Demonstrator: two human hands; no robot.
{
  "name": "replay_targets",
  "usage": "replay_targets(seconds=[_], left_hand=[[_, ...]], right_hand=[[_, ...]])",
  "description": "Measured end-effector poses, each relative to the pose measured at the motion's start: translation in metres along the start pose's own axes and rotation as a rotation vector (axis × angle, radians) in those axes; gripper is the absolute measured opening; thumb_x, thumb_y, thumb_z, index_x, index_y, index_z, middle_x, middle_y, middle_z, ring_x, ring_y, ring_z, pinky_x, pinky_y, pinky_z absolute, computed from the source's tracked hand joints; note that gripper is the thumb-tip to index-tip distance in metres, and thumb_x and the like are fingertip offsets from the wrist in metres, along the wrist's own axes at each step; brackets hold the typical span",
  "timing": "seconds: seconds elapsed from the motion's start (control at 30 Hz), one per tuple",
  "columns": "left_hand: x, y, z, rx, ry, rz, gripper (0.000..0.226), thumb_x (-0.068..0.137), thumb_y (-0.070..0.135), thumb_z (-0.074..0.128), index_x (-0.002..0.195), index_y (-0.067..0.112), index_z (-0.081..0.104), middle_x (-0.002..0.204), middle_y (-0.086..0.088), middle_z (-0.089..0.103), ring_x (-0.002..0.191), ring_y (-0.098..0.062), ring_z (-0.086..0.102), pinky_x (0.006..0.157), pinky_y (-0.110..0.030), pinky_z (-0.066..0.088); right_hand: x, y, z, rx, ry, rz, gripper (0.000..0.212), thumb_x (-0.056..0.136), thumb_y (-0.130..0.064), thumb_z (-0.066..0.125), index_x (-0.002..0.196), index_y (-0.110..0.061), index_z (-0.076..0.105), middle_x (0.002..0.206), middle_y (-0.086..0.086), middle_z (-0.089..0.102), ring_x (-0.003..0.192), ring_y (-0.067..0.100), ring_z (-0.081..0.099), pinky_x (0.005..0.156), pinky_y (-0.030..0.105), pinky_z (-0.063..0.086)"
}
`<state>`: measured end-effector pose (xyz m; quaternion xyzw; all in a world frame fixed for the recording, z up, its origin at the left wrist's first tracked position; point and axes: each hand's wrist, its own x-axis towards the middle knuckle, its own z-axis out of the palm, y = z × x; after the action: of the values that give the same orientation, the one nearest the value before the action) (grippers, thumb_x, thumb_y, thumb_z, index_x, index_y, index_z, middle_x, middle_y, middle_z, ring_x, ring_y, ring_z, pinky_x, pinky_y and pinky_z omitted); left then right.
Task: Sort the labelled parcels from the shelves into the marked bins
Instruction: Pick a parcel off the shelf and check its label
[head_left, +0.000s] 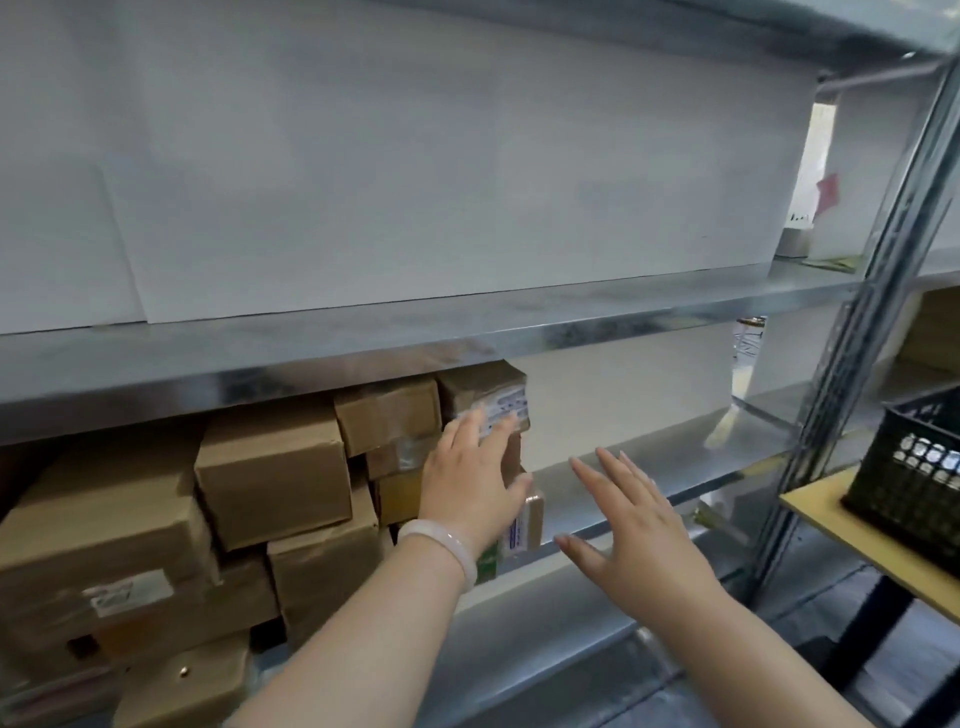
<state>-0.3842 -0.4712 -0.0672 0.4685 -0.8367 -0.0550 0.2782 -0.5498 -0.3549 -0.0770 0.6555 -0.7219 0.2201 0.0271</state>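
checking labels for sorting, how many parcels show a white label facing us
3, perhaps more hidden. The top right parcel under the left hand's fingertips, the small parcel by that hand's thumb, and the big left parcel low in the stack.

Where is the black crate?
The black crate sits at the far right of the head view, on a yellow table beside the shelf post.

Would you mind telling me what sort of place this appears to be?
Probably a parcel storeroom or sorting room: galvanised metal shelving, stacked brown cardboard parcels with printed labels, and a black slotted plastic crate on a side table.
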Motion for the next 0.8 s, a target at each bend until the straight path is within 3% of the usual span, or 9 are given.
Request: replay_targets(seconds=[0.23, 0.43, 0.57, 0.67, 0.8], left_hand=[[0.065, -0.009, 0.023, 0.2, 0.012, 0.08, 0.065, 0.095, 0.049, 0.053, 0.154, 0.034, 0.029, 0.165, 0.0, 0.021, 0.152, -0.025, 0.011, 0.122, -0.048, 0.007], [0.095, -0.015, 0.034, 0.294, 0.019, -0.077, 0.062, 0.096, 0.037, 0.053, 0.152, 0.034, 0.028, 0.152, -0.003, 0.04, 0.139, -0.03, 0.034, 0.116, -0.05, 0.024], [0.111, -0.008, 0.042, 0.349, -0.003, -0.194, 0.059, 0.096, 0.035, 0.053, 0.151, 0.037, 0.031, 0.156, -0.002, 0.036, 0.143, -0.031, 0.03, 0.116, -0.054, 0.021], [0.117, -0.001, 0.044, 0.382, -0.007, -0.272, 0.046, 0.095, 0.034, 0.056, 0.14, 0.035, 0.046, 0.149, -0.004, 0.043, 0.136, -0.033, 0.036, 0.108, -0.055, 0.031], [0.119, 0.008, 0.048, 0.368, 0.012, -0.306, 0.042, 0.101, 0.027, 0.048, 0.141, 0.037, 0.047, 0.152, 0.0, 0.043, 0.138, -0.034, 0.034, 0.097, -0.05, 0.04]], right_hand=[[0.042, 0.021, 0.023, 0.091, -0.027, 0.026, 0.076, 0.086, -0.066, 0.045, 0.15, -0.046, 0.01, 0.16, -0.019, 0.0, 0.141, -0.003, -0.009, 0.117, 0.029, 0.004], [0.067, 0.045, 0.025, 0.253, -0.029, 0.076, 0.072, 0.086, -0.061, 0.052, 0.148, -0.049, 0.017, 0.158, -0.021, 0.008, 0.144, 0.005, 0.012, 0.115, 0.037, 0.03], [0.08, 0.059, 0.03, 0.292, -0.085, 0.022, 0.069, 0.087, -0.061, 0.051, 0.147, -0.052, 0.016, 0.157, -0.025, 0.009, 0.143, 0.002, 0.013, 0.114, 0.034, 0.028], [0.091, 0.078, 0.028, 0.341, -0.11, -0.002, 0.067, 0.088, -0.061, 0.051, 0.145, -0.054, 0.018, 0.156, -0.027, 0.011, 0.141, 0.002, 0.019, 0.112, 0.033, 0.033], [0.103, 0.107, 0.021, 0.379, -0.13, -0.026, 0.062, 0.088, -0.059, 0.051, 0.143, -0.055, 0.022, 0.154, -0.027, 0.016, 0.138, 0.003, 0.026, 0.109, 0.034, 0.038]])
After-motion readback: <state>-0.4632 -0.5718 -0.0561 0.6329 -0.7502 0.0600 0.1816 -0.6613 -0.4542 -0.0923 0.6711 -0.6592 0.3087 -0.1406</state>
